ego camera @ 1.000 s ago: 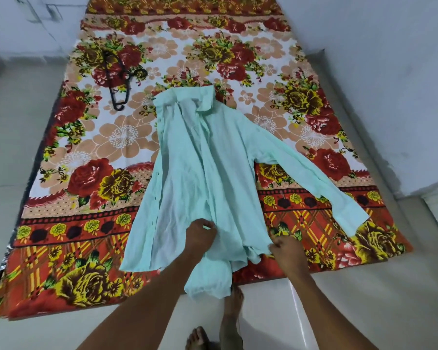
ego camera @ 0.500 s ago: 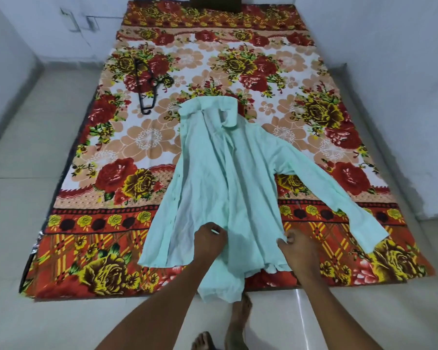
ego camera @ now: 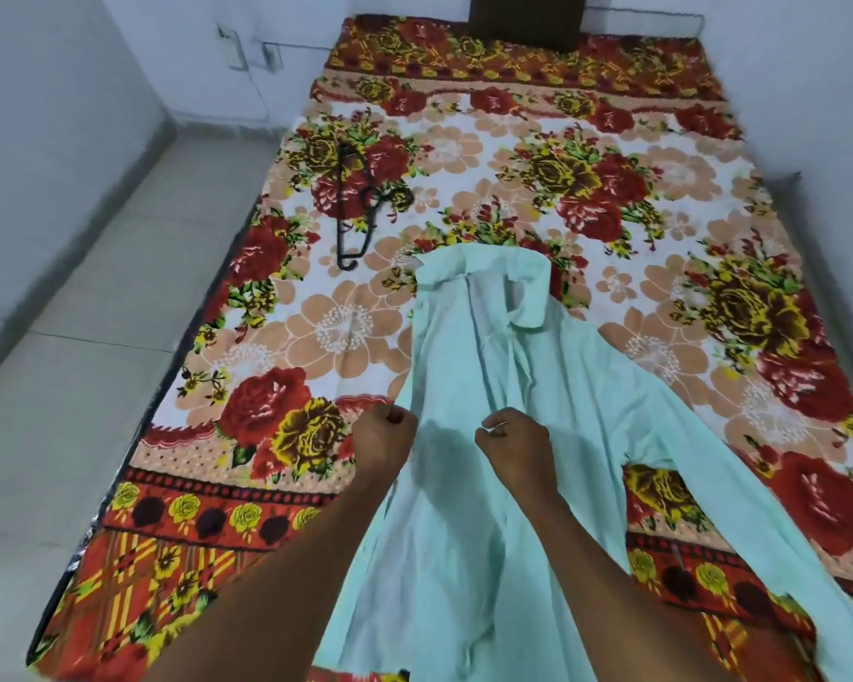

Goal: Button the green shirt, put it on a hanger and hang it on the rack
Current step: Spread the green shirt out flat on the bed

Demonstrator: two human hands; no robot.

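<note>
The pale green shirt lies unbuttoned on the floral bedsheet, collar pointing away from me and one sleeve stretched out to the right. My left hand is curled at the shirt's left front edge, about halfway up, and grips it. Just to the right, my right hand pinches the fabric of the other front panel. A black hanger rests on the sheet beyond the shirt, to the left of the collar. No rack is in view.
The sheet covers a low mattress on a tiled floor, with bare floor along the left. White walls close in on the left, back and right. A dark object stands at the far end, and a wall socket sits at back left.
Both hands left the shirt's hem and moved up to its middle, closer together. The view shifted forward, so the shirt and hanger look nearer.
</note>
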